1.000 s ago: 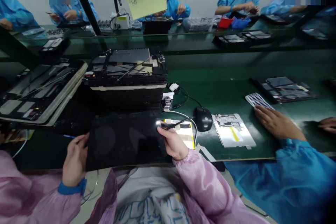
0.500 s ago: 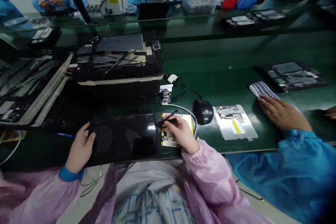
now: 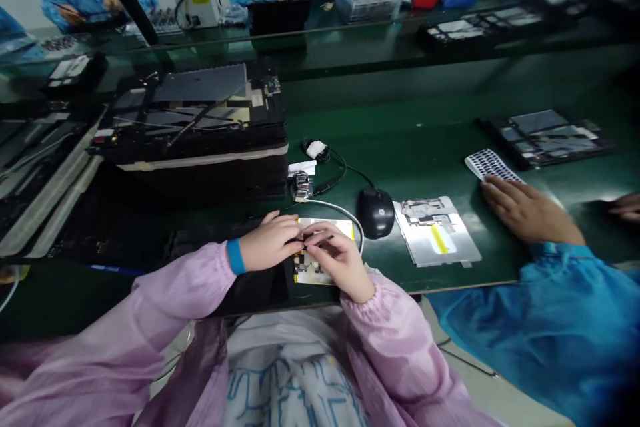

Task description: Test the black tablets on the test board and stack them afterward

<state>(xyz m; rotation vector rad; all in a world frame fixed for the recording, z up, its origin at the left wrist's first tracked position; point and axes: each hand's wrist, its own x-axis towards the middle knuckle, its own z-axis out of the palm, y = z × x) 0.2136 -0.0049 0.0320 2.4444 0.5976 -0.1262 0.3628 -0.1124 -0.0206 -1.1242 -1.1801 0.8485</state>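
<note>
My left hand [image 3: 270, 241] reaches across a dark flat screen panel [image 3: 273, 287] near the table's front edge. Its fingers are pinched together at the panel's right end; what they hold is hidden. Against them, my right hand [image 3: 343, 260] is closed, thumb to fingers, on a small thin black piece [image 3: 327, 237] whose kind I cannot make out. Under both hands lies a silvery plate with circuit parts and yellow edges [image 3: 313, 275], partly covered by my fingers. A white cable [image 3: 361, 233] curves past its right side.
A tall stack of dark device panels [image 3: 200, 127] stands behind my left arm. To the right are a black mouse [image 3: 376, 213] and another silvery plate [image 3: 445, 240]. A co-worker's hand [image 3: 530, 210] rests by a sticker sheet [image 3: 493, 167]. Other people sit across the bench.
My left hand has left the screen panel's left edge and moved right, joining my right hand at the panel's right end. The right hand stays near the circuit plate. The view has shifted slightly.
</note>
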